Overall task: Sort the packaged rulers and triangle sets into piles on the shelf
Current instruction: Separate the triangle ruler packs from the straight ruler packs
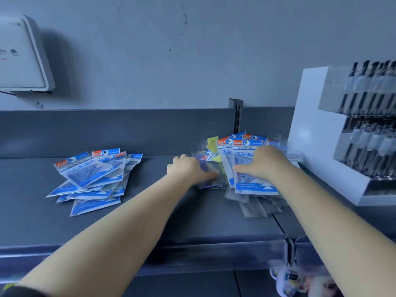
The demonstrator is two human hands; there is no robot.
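I see both bare arms reaching over the dark shelf [150, 219] toward the mixed heap of packages [246, 168] that lies just beside the white display stand [308, 133], on its left. My right hand [263, 162] lies flat on top of this heap, fingers spread and pressed down on the uppermost blue triangle set [255, 185], whose header reads "GEOMETRIC"; it pins the pack and does not pinch it. My left hand [188, 169] is at the left edge of the same heap, farther from the stand. Its fingers close on a clear packaged ruler [211, 179], thumb side toward the heap; the picture is blurred there, so I think it is a light pinch, but I cannot be sure. A yellow pack [213, 142] sticks out behind, between the two hands. More clear ruler packs [255, 207] fan out under the heap at its near side. Well apart from the stand, far to the left on the shelf, lies a separate pile of blue triangle sets [94, 181], overlapping each other loosely. No hand touches that pile.
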